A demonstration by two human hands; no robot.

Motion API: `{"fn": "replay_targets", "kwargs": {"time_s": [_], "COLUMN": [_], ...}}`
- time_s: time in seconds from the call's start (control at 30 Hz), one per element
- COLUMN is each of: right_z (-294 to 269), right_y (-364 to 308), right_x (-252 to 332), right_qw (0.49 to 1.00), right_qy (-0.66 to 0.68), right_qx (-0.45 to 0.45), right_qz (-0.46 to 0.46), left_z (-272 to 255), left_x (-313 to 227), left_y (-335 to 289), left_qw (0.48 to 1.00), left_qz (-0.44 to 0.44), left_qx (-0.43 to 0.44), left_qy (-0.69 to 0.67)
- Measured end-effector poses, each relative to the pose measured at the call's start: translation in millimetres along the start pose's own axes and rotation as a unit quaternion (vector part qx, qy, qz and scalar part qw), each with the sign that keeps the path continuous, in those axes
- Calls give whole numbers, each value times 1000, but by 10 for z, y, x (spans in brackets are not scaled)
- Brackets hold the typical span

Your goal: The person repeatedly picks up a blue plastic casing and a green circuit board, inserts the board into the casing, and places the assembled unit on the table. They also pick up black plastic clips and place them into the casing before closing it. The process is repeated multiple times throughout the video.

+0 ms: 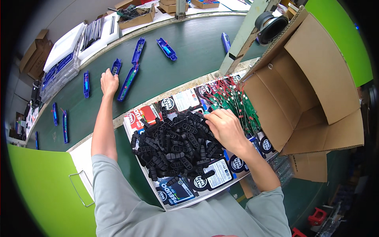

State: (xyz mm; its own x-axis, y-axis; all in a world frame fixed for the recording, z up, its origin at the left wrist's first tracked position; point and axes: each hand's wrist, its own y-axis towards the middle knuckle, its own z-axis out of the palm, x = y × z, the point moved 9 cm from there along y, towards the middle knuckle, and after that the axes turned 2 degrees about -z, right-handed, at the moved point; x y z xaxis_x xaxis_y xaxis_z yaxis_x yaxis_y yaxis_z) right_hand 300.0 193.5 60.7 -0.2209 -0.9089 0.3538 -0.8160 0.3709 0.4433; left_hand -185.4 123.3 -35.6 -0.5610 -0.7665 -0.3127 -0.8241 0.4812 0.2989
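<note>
My left hand (pixel 109 82) reaches over the green conveyor belt, its fingers closed round the lower end of a blue plastic housing (pixel 116 66). Just right of it lies a longer blue housing (pixel 128 83) with a green circuit board inside, end to end with another blue housing (pixel 138 50). My right hand (pixel 227 128) is at the right edge of a heap of black ribbed plastic parts (pixel 173 142), beside green circuit boards (pixel 248 112) with red and black wires. Its thumb and forefinger are pinched together; whatever they hold is too small to make out.
The heap rests on a printed cardboard sheet (pixel 179 199) before me. A large open cardboard box (pixel 304 106) stands at the right, near a metal post (pixel 244 41) with a round speaker (pixel 271 27). More blue housings (pixel 86 84) lie along the belt (pixel 189 51). Trays (pixel 65 47) stand far left.
</note>
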Motion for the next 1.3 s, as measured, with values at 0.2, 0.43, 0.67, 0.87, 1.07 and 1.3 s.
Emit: {"fn": "replay_targets", "kwargs": {"time_s": [0.2, 0.43, 0.67, 0.87, 1.07, 1.3], "right_z": [371, 33, -125, -494, -786, -860], "right_y": [141, 71, -131, -143, -135, 34], "right_x": [-64, -17, -69, 85, 312, 716], "right_qw": [996, 997, 888, 895, 912, 965], "right_qy": [-60, 54, 404, 424, 385, 227], "right_qx": [62, 3, -40, -77, -109, -120], "right_qz": [16, 52, 214, 115, 90, 48], "left_z": [-207, -1290, -1512, -1404, -1381, -1412], "left_x": [359, -400, -1543, -1880, -1957, -2031], "left_y": [-163, -1208, -2589, -3078, -3228, -3333], "left_qw": [969, 830, 710, 689, 692, 677], "left_qz": [-105, -2, 14, 34, 27, 13], "left_qx": [50, 50, 256, 304, 293, 295], "left_qy": [-219, -556, -656, -657, -659, -674]}}
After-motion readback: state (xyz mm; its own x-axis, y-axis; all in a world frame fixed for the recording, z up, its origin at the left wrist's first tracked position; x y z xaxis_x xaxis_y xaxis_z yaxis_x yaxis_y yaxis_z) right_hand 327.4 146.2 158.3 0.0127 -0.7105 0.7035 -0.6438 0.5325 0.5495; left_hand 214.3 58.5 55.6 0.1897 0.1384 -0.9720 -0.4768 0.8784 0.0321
